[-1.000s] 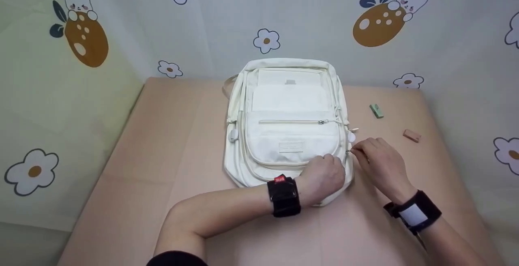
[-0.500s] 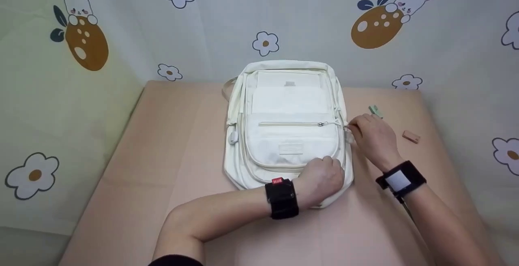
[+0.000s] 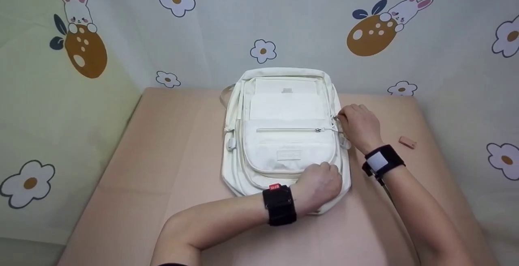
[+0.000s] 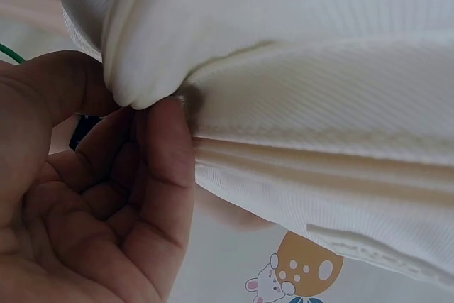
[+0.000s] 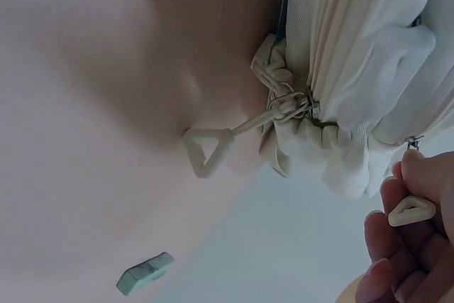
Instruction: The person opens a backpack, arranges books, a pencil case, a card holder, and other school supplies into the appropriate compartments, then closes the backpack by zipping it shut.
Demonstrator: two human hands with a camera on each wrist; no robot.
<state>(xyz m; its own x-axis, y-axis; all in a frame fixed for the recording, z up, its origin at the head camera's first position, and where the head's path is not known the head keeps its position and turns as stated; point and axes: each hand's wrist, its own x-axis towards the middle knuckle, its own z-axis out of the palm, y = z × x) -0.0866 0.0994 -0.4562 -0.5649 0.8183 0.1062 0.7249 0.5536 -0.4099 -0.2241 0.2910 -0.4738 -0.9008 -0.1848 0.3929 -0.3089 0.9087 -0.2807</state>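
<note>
A cream-white backpack (image 3: 288, 106) leans upright on the table, its front facing me. Low on its right side my left hand (image 3: 318, 185) pinches a fold of the bag's fabric; in the left wrist view the thumb and fingertips meet on the piped seam (image 4: 128, 90). Higher on that side, my right hand (image 3: 360, 126) pinches a zipper pull by its slider end. The pull's triangular tab (image 5: 413, 211) lies against the curled fingers in the right wrist view. A second triangular zipper pull (image 5: 207, 150) hangs loose from the neighbouring zipper, whose teeth line appears closed there.
A small pink block (image 3: 407, 142) lies on the table (image 3: 178, 144) right of the bag. The small green block (image 5: 145, 273) shows only in the right wrist view. Patterned cloth walls (image 3: 215, 35) stand behind and beside the table.
My right hand has travelled up the backpack's right side with the zipper pull, now covering the green block in the head view. The left hand keeps its grip low on the bag.
</note>
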